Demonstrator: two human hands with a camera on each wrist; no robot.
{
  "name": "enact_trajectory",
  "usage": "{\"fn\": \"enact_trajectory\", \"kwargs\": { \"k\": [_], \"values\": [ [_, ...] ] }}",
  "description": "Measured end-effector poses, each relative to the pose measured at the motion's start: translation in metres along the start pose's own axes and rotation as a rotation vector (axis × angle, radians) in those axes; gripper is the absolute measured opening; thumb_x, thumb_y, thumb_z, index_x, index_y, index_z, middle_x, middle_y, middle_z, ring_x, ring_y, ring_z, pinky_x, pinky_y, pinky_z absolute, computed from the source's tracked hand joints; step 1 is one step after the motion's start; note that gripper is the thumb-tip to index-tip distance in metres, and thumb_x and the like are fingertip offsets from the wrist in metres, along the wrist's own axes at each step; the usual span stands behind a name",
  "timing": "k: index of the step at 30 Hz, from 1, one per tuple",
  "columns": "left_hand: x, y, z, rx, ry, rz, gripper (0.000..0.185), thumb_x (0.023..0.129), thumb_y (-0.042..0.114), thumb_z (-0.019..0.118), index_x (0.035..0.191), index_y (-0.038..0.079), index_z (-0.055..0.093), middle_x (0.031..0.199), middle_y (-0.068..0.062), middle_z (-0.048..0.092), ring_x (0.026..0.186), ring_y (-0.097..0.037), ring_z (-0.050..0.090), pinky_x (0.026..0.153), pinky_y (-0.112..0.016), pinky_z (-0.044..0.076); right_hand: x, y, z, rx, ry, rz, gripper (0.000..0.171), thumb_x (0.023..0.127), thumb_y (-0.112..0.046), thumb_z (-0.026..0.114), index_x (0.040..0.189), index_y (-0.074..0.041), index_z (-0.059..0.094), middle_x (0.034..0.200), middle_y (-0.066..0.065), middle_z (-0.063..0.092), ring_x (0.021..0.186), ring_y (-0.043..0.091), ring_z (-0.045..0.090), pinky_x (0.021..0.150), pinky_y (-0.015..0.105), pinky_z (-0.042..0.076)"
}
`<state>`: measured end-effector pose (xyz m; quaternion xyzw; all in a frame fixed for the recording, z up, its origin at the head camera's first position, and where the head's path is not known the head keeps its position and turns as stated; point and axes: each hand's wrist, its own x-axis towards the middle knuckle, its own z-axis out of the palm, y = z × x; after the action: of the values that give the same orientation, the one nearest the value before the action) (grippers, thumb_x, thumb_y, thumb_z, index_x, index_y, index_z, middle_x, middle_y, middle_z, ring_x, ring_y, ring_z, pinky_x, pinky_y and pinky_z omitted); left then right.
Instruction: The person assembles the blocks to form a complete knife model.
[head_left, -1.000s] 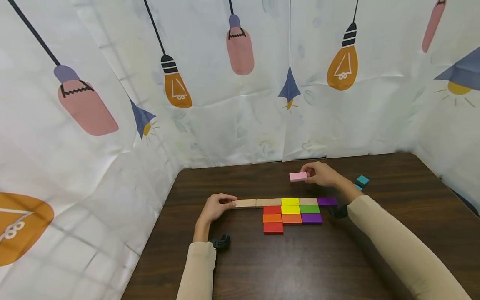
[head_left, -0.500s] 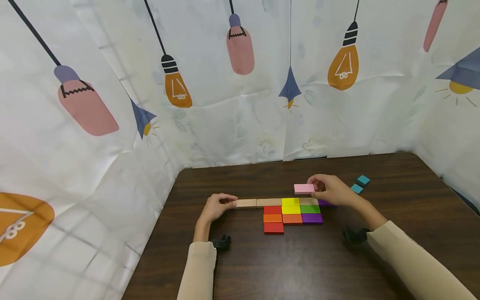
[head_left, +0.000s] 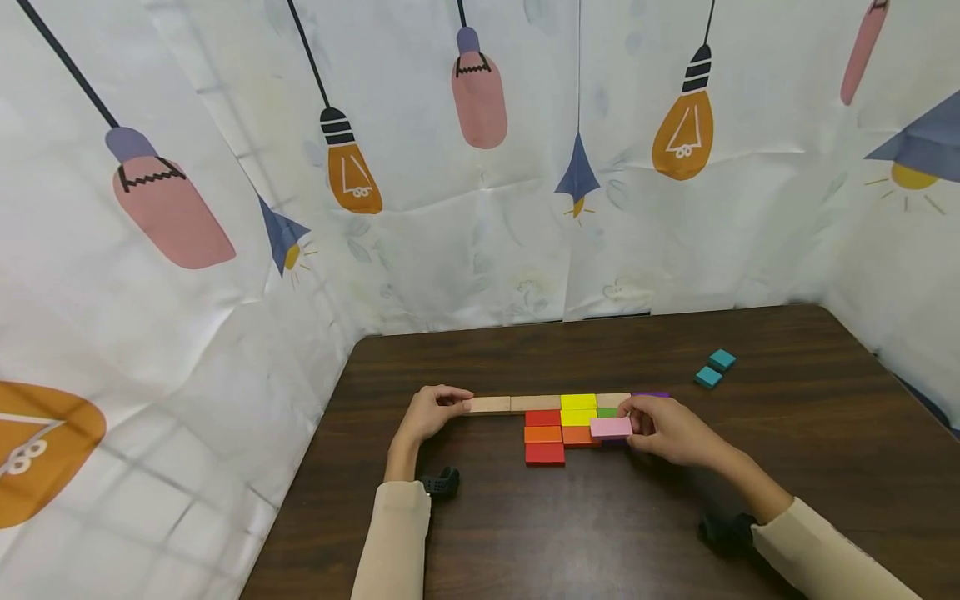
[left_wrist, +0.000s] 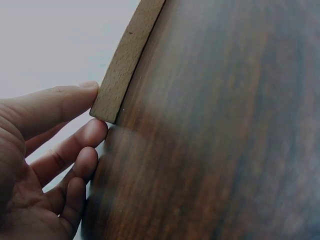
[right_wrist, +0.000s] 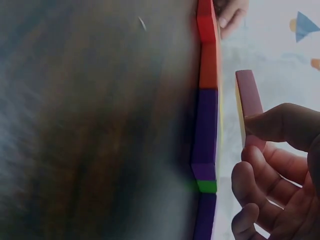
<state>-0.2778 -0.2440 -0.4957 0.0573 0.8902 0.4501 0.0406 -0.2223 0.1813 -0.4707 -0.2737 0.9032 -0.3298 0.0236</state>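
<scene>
My right hand (head_left: pixel 671 429) pinches a pink rectangular block (head_left: pixel 611 428) between thumb and fingers. In the right wrist view the pink block (right_wrist: pixel 249 100) is held up off the tabletop, above the laid-out blocks. It partly covers the green block (head_left: pixel 607 412) and a purple block in the head view. My left hand (head_left: pixel 431 414) holds the left end of a plain wooden block (head_left: pixel 489 405) with thumb and fingertip, at the end of a straight row. The left wrist view shows the wooden block's corner (left_wrist: pixel 107 107) between these fingertips.
Below the row sit red (head_left: pixel 543 418), yellow (head_left: pixel 578 417) and orange blocks (head_left: pixel 543 434), flat and edge to edge. Two teal blocks (head_left: pixel 708 377) lie at the back right of the dark wooden table (head_left: pixel 525 533). A patterned cloth (head_left: pixel 480 233) hangs behind.
My right hand has carried the pink block from behind the row toward me, over the green and purple blocks. The left hand has stayed at the row's left end.
</scene>
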Motion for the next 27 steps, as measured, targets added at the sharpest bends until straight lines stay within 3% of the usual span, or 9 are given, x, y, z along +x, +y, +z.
{"fn": "enact_trajectory", "kwargs": {
  "k": [12,27],
  "values": [
    [0.000,-0.001,0.000,-0.003,0.002,0.004,0.016,0.084,0.026,0.075,0.100,0.026,0.076,0.093,0.001,0.067,0.076,-0.017,0.058,0.067,-0.030,0.049,-0.008,-0.009,0.010,-0.024,-0.076,0.067,0.026,0.081,-0.016,0.076,0.102,-0.017,0.063,0.076,-0.007,0.053,0.067,0.004,0.047,0.058,0.019,0.042],
    [0.000,0.000,0.000,0.009,0.011,0.001,0.015,0.084,0.025,0.075,0.099,0.027,0.076,0.092,0.002,0.067,0.076,-0.017,0.057,0.067,-0.030,0.048,-0.002,-0.019,0.025,-0.064,-0.086,0.123,0.027,0.077,-0.019,0.079,0.098,-0.020,0.062,0.073,-0.009,0.052,0.064,0.005,0.046,0.057,0.020,0.040]
  ]
}}
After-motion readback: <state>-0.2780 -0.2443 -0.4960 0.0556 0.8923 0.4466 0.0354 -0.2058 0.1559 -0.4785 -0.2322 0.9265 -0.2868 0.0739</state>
